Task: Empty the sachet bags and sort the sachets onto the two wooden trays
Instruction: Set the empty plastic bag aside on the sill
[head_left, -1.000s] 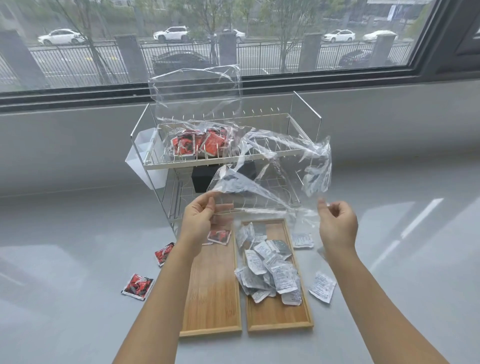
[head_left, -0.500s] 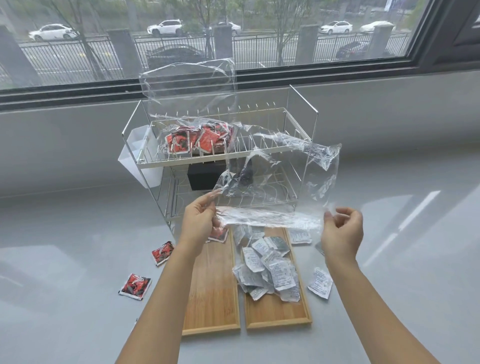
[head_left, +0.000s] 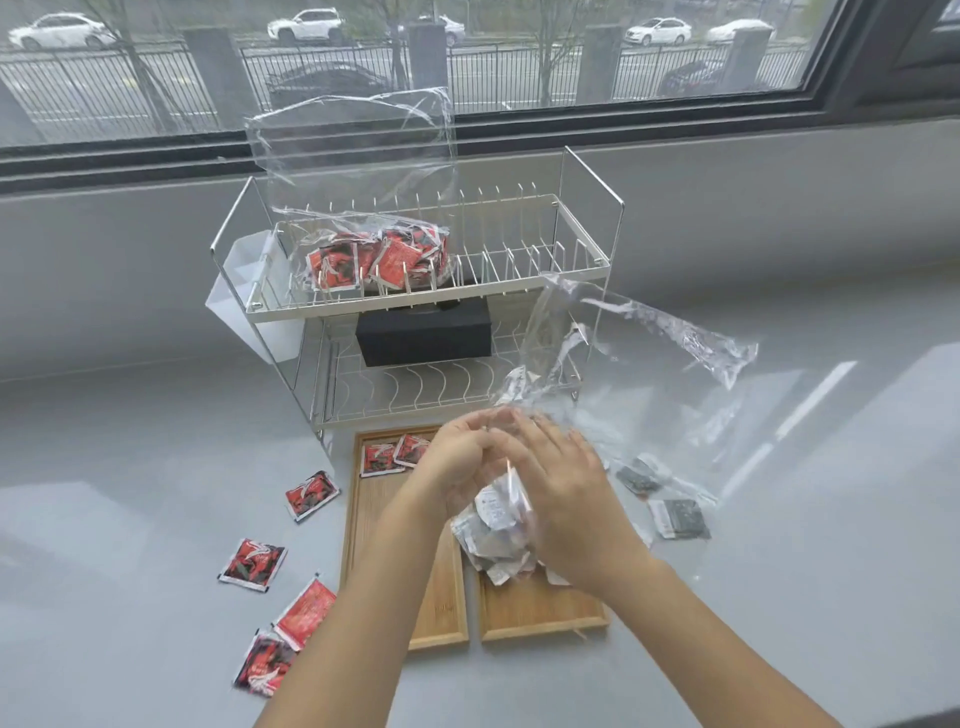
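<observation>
In the head view, an emptied clear plastic bag (head_left: 639, 374) is gathered between the left hand (head_left: 457, 462) and right hand (head_left: 563, 493), fingers apparently curled on it, though blur hides detail. White paper sachets (head_left: 493, 540) are heaped on the right wooden tray (head_left: 543, 613); two red sachets (head_left: 395, 454) lie on the left wooden tray (head_left: 371, 519). Loose red sachets (head_left: 252, 564) and the full bag of red sachets (head_left: 374, 254) on the white wire rack (head_left: 519, 291) are left unsorted.

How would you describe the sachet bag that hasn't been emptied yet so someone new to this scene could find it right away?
Start at the two-tier wire dish rack standing below the window. On the left half of its upper shelf sits a clear plastic bag whose open top stands up in front of the glass. Unlike the crumpled clear bag by the hands, it holds a clump of red sachets.
</observation>
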